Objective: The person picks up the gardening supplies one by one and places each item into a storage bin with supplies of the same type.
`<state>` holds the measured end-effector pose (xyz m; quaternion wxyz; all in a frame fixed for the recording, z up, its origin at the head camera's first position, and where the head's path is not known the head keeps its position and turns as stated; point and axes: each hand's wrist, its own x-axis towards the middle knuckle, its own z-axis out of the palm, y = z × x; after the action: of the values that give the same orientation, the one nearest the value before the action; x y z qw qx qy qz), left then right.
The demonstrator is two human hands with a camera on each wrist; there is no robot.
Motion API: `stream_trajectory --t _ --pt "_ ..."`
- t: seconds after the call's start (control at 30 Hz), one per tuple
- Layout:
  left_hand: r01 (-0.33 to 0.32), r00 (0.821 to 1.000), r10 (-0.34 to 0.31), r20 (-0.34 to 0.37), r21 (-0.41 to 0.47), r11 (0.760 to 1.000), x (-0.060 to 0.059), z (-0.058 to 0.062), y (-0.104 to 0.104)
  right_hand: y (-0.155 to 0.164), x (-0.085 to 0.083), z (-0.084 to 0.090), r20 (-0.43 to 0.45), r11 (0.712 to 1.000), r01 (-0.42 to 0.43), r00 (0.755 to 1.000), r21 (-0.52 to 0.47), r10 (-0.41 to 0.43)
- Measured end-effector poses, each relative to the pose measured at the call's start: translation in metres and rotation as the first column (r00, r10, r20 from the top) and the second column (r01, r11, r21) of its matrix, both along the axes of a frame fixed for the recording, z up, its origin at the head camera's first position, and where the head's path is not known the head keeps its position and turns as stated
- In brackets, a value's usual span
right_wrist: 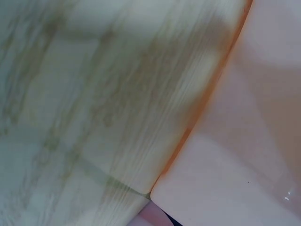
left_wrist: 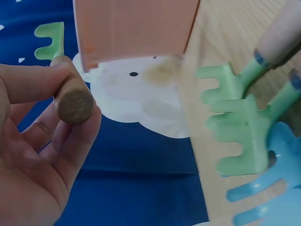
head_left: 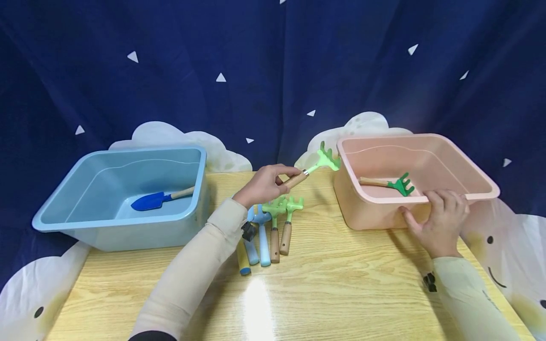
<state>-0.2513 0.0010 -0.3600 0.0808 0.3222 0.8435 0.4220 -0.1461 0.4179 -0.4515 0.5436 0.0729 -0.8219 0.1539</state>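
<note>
L hand (head_left: 265, 183) pinches lt-green hand rake (head_left: 300, 177) by its wooden handle, thumb vs. fingers, lower fingers loosely bent; rake's up over table (head_left: 341, 279), tines nr L rim of pink tub (head_left: 362, 215). R hand (head_left: 442, 222) grips tub's front rim, fingers over, thumb outside; dk-green rake (head_left: 400, 185) lies inside.

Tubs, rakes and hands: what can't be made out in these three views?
Yellow-handled tool: head view, runs behind the left sleeve, so which head it bears is unclear.
Pink tub: head view, its front wall hides the nearest floor.
Light-blue rake: left wrist view, cut off by the right edge.
Right hand: right wrist view, all but a blurred sliver cut off by the bottom edge.
</note>
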Motion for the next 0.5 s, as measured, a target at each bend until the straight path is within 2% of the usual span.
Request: stream_trajectory --t 0.2,0.5 --pt "-0.001 1.0 0.001 -0.031 -0.021 1.0 -0.005 0.018 0.009 -0.005 -0.001 0.004 -0.039 1.0 -0.005 0.999 -0.002 0.004" --pt "0.055 0.998 -0.056 -0.041 -0.028 0.998 -0.011 0.044 0.031 -0.009 0.001 0.007 -0.054 1.0 -0.019 0.998 -0.008 0.018"
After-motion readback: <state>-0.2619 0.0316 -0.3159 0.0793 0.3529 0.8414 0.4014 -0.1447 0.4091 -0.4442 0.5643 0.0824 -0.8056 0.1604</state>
